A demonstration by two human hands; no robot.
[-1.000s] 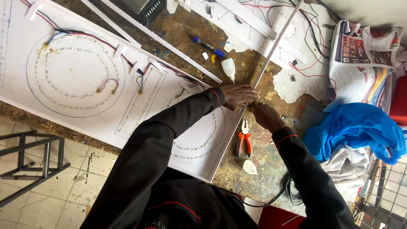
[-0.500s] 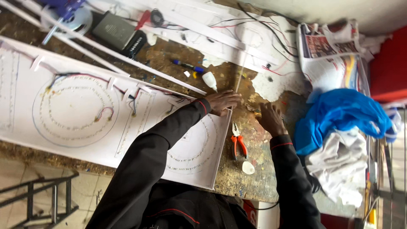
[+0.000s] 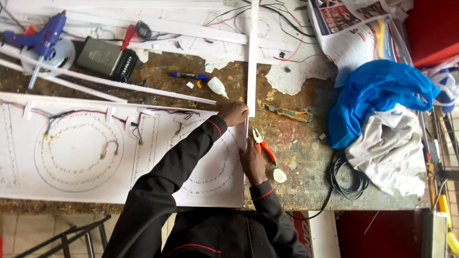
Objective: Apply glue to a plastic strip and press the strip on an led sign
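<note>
I am looking down at the big white board (image 3: 119, 153). A long white strip (image 3: 252, 57) is lying along the board's right edge, so both hands are pressing it there. My left hand (image 3: 234, 113) is pinching it higher up. My right hand (image 3: 251, 160) is lying flat on it lower down, fingers together, beside orange pliers (image 3: 264, 148).

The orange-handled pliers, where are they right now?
In the head view the orange-handled pliers lie on the worn workbench, just right of the right hand and the white board's edge, below a yellow utility knife.
</note>
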